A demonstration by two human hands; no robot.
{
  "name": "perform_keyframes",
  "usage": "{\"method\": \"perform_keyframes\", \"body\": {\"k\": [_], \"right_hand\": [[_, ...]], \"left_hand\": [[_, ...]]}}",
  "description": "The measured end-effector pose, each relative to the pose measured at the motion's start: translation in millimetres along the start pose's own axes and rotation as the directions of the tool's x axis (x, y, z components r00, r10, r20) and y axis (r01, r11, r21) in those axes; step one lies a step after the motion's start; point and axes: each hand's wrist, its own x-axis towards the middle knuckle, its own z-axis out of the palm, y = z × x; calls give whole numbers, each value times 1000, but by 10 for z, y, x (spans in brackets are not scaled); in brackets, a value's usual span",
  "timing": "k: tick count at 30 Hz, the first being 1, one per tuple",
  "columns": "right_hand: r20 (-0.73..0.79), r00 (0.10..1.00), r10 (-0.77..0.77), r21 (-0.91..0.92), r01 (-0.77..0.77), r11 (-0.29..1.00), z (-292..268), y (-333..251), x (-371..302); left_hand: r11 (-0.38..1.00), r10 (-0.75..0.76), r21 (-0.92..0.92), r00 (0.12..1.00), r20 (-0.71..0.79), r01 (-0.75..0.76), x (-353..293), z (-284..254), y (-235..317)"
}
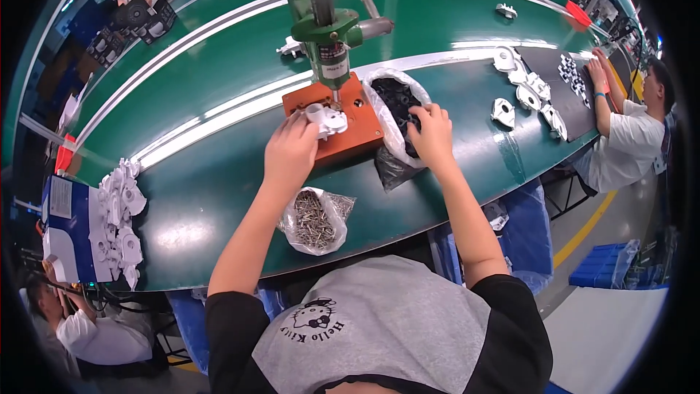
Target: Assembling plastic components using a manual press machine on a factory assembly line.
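green bench: left fingers pinch white part, long axis crosswise; right fingers half-curled, hold unclear.

My dark green workbench sweeps from eight o'clock round past two, and a patch of light glare whitens it near eight. Beyond, toward twelve, I face a brighter green surface behind a pale metal rail. Between three and four, a yellow stripe crosses the grey floor near blue crates.
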Motion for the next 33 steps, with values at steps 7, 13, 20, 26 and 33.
{"method": "perform_keyframes", "body": {"k": [7,13,20,26,33], "right_hand": [[6,1000,20,33,-20,999,166,147,-91],[4,1000,15,70,-15,997,130,114,-78],[-33,999,-21,485,34,874,7,-318,244],[192,977,-90,595,-43,802,310,-745,562],[300,948,-109,479,-51,876,432,-808,655]], "left_hand": [[1000,20,11,1000,21,-20,154,316,-93],[987,4,-158,994,107,13,99,275,-178],[970,90,-234,992,87,-67,92,321,-233],[958,15,-286,996,85,10,22,321,-193],[996,11,-91,995,95,-2,-55,358,-112]]}}
